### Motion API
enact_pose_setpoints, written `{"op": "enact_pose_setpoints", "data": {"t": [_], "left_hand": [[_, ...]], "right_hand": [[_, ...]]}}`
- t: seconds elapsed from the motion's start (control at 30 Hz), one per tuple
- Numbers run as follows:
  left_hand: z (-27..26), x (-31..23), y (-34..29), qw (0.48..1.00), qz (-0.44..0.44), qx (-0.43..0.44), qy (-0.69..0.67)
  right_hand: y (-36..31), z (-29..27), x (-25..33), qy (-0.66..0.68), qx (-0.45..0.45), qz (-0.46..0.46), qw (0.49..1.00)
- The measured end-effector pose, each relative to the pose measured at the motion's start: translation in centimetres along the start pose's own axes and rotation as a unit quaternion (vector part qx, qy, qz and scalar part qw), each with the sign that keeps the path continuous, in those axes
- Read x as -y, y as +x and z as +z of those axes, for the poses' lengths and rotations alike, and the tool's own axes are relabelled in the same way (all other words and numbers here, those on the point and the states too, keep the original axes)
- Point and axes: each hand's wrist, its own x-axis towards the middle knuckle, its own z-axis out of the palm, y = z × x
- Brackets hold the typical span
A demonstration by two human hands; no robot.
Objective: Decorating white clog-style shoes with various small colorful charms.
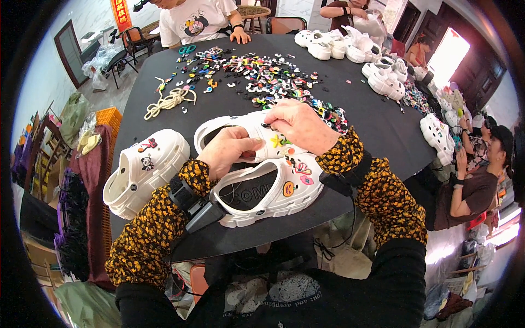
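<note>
Beyond the far edge of my dark table (377, 134) I see a brown-backed chair (286, 23). Past its far left corner, another chair (132, 37) stands on pale floor (121, 83), near a dark-framed door (70, 53) in a white wall (95, 19). Off the far right corner, bright white light fills an opening (449, 57) beside a dark brown door (485, 71).

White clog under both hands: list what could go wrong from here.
The white clog sits behind the front clog, so a firm push might shift the latter toward the near edge of the table.
The patterned sleeve by the right hand is close to the loose charms and could scatter some.
</note>
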Motion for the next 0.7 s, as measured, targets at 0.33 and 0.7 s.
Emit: {"op": "enact_pose_setpoints", "data": {"t": [0.33, 0.7], "left_hand": [[-0.5, 0.8, 0.2, 1.000, 0.007, 0.011, -0.022], [-1.0, 0.9, -0.1, 0.999, 0.015, 0.022, -0.024]], "right_hand": [[-0.9, -0.5, 0.8, -0.037, 0.011, -0.088, 0.995], [-1.9, -0.8, 0.8, -0.106, 0.097, -0.106, 0.984]]}}
